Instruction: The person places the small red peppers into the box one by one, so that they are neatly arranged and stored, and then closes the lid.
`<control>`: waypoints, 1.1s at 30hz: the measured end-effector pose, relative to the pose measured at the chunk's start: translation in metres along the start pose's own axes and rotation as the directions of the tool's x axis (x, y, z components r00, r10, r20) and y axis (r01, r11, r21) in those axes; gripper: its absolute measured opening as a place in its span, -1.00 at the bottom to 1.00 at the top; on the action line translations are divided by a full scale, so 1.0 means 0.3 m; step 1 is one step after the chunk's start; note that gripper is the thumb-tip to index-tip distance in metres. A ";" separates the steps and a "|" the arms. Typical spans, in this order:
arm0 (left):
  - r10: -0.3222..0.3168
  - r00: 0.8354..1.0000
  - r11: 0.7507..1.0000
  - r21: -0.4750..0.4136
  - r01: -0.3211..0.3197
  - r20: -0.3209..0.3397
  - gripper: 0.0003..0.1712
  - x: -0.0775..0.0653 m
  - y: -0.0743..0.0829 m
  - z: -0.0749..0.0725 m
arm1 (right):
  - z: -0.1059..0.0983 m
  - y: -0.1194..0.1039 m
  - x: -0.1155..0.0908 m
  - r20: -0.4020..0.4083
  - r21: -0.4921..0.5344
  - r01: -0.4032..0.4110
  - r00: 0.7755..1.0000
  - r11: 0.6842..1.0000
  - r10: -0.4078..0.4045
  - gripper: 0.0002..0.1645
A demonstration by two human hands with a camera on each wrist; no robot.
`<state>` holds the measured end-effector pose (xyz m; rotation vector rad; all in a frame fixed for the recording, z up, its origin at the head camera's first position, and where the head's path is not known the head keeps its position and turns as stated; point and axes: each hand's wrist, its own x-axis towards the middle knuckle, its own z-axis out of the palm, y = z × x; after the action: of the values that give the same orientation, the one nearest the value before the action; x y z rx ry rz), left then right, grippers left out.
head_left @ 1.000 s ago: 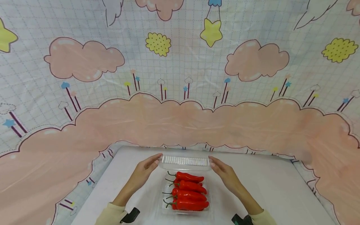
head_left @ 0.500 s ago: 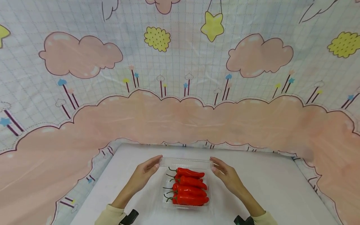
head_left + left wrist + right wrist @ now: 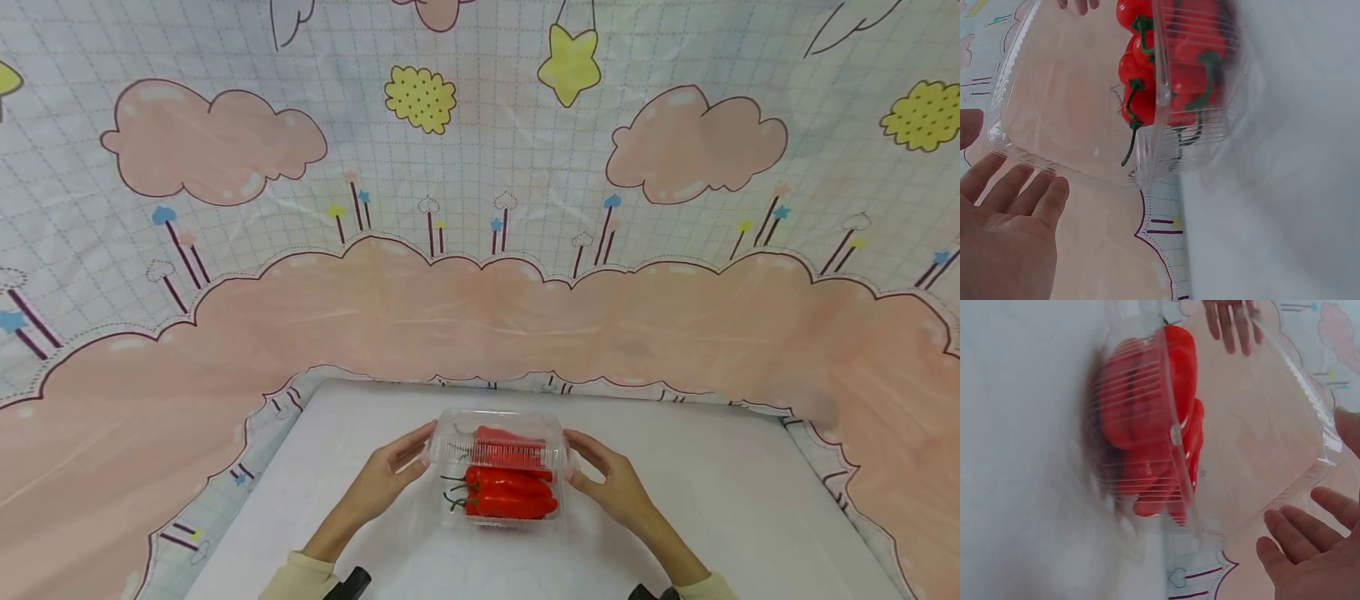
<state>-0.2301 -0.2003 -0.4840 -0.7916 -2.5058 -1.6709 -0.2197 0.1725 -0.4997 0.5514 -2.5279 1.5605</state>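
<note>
Several red chili peppers (image 3: 510, 504) with green stems lie in a clear plastic clamshell box (image 3: 558, 508) on the white table. Its hinged lid (image 3: 498, 425) leans partway over the far peppers, its ridged wall crossing them. My left hand (image 3: 382, 479) is at the lid's left end, straight fingers right at the rim in the left wrist view, the thumb apart at the front corner. At the right end my right hand (image 3: 618, 487) mirrors it, fingertips on the lid's side and thumb by the corner in the right wrist view.
The box stands near the middle of the white table (image 3: 720, 492). A patterned cloth (image 3: 480, 325) with clouds and stars hangs behind the table and spreads past its sides.
The lid has tipped from standing up behind the box to leaning over the far peppers, both hands moving with its ends. The peppers stay in the box.
</note>
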 end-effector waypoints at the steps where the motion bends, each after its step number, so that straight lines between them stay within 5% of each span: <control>1: -0.003 1.000 1.000 0.000 0.003 -0.002 -0.39 -0.003 -0.003 0.003 | 0.002 0.003 -0.003 0.000 0.007 -0.012 1.000 1.000 0.012 -0.31; 19: -0.019 0.999 0.998 -0.063 0.016 -0.046 -0.28 -0.062 -0.064 0.051 | 0.049 0.046 -0.061 -0.011 0.065 -0.100 0.995 0.993 0.100 -0.14; 33: -0.095 0.992 0.992 -0.091 0.087 -0.083 -0.26 -0.089 -0.088 0.084 | 0.082 0.081 -0.097 -0.049 0.028 0.090 0.995 0.996 -0.088 -0.12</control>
<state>-0.2118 -0.1966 -0.5252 -0.6037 -2.4606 -1.8130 -0.1995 0.1676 -0.5398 0.6141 -2.4143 1.5637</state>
